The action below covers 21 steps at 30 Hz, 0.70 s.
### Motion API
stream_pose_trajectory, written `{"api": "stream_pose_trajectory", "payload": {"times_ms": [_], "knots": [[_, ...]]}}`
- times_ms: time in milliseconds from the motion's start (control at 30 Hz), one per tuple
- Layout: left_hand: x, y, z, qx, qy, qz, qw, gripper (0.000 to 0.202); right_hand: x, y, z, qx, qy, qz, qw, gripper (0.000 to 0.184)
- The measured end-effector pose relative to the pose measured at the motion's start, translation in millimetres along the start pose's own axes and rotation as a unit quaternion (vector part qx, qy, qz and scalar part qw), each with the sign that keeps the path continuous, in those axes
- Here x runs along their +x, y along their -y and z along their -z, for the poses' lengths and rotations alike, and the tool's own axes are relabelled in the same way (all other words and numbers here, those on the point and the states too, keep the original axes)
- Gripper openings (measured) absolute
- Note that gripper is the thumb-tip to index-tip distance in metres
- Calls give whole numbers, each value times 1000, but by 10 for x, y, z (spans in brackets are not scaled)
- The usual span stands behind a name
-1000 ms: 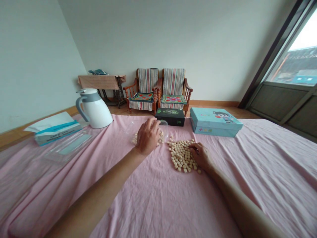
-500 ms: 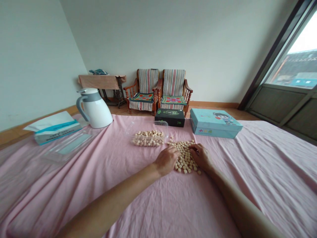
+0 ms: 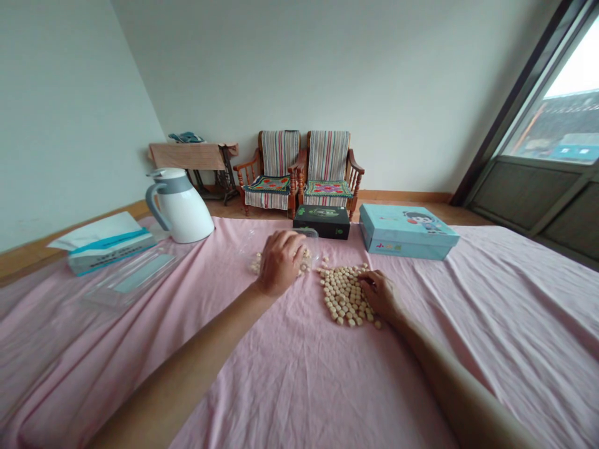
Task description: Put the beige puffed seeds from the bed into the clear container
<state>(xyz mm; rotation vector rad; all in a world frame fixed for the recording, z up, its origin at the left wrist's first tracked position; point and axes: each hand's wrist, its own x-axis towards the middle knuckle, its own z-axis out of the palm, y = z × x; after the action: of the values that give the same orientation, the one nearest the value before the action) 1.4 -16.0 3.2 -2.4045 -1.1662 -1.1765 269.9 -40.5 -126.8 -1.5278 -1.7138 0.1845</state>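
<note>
My left hand [image 3: 281, 262] is over the clear plastic container [image 3: 309, 234], its fingers curled and pointing down; what they hold, if anything, is hidden. Inside the container lie several small round beige pieces [image 3: 306, 262], partly covered by that hand. A loose single-layer pile of the same beige pieces [image 3: 344, 293] is spread on the pink cloth to the right. At the pile's right edge rests my right hand [image 3: 380, 293], thumb and fingers bent together and touching the pieces. Whether a piece is pinched there cannot be made out.
Behind the pile stand a black box [image 3: 322, 222] and a light blue box [image 3: 407, 232]. On the left are a white-and-grey jug [image 3: 185, 209], a tissue pack [image 3: 110, 246] and a clear plastic lid [image 3: 135, 277]. Pink cloth [image 3: 299, 386] covers the surface in wrinkles.
My left hand has moved from the left side of the pile up and left, over the plastic container. My right hand stays at the pile's right edge.
</note>
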Motion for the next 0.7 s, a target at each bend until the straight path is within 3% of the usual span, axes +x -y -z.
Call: {"api": "stream_pose_trajectory", "payload": {"times_ms": [133,233,400,567,700], "knots": [[-316,-210,-196,-81,185,-111,973,13,2,-6,1,1,-1,-1,1000,24],[-526,-326,-336,-103,265,-99,953,9,4,8,20,-2,5,2,1000,24],[-636,-346,-403,-141,272,-26,952,11,3,35,38,-7,5,0,1000,24],[-655,-387,-386,-150,266,-29,952,13,4,37,38,-11,5,-2,1000,24],[-483,-320,-257,-121,205,-26,971,10,5,32,41,-13,10,0,1000,25]]}}
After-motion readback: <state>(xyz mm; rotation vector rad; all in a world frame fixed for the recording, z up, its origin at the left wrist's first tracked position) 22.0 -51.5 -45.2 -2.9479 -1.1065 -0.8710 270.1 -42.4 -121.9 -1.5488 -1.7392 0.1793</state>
